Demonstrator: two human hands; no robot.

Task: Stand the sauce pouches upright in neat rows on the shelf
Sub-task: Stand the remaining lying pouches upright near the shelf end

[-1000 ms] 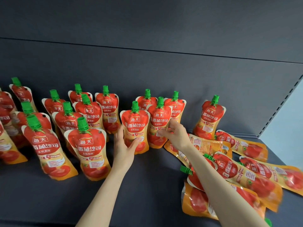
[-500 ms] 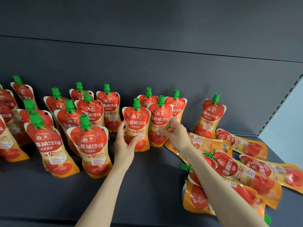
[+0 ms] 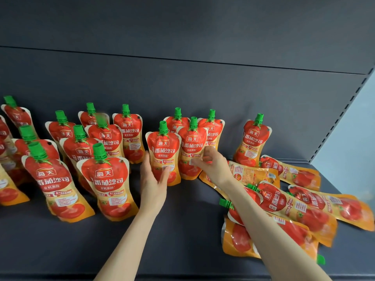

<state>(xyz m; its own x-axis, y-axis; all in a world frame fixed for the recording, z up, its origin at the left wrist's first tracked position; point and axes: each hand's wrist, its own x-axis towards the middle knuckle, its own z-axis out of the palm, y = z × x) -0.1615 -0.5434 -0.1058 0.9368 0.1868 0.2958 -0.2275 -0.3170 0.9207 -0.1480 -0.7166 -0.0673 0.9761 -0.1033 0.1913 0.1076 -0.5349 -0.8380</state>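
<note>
Several red-and-orange sauce pouches with green caps stand upright on the dark shelf (image 3: 182,236). My left hand (image 3: 153,179) grips the lower left edge of a standing pouch (image 3: 164,151) in the middle, thumb across its front. My right hand (image 3: 211,162) pinches the right side of the neighbouring standing pouch (image 3: 191,147). One pouch (image 3: 253,140) stands alone further right. Several pouches (image 3: 294,207) lie flat in a loose pile at the right, partly under my right forearm.
The shelf's dark back panel (image 3: 203,88) rises right behind the rear row. A perforated upright (image 3: 341,116) bounds the shelf at the right. Rows of standing pouches (image 3: 105,179) fill the left half. Bare shelf surface lies along the front edge.
Both hands have pushed the two middle pouches slightly back toward the rear row. The rest of the pouches stay in place.
</note>
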